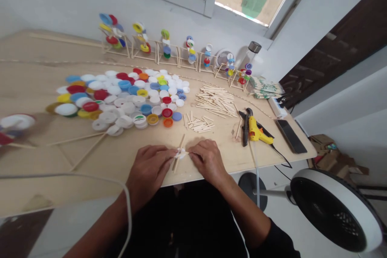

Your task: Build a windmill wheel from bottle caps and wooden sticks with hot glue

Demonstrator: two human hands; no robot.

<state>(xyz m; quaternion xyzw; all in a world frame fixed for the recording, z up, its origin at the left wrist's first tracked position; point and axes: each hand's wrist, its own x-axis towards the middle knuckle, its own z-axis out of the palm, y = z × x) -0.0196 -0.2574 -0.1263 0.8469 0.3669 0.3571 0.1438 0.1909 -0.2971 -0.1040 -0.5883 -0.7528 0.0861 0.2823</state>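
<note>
At the table's front edge, my left hand [150, 166] and my right hand [209, 159] face each other with fingers pinched. Between them lies a small cross of thin wooden sticks [182, 141] with a white piece [182, 155], perhaps a bottle cap, at its middle. Left thumb and index finger close on the crosswise stick from one side; right fingertips close on its other end. The fingers partly hide the joint. Just beyond lie a pile of short cut sticks [198, 124] and a large spread of coloured bottle caps [130, 98].
A yellow glue gun [256, 133] rests on its stand at right, beside a phone [292, 136]. Longer sticks [216, 100] lie behind. Cap-wheel models [166, 44] on stick frames line the wall. A white cable [90, 175] crosses at left; a fan [335, 209] stands at right.
</note>
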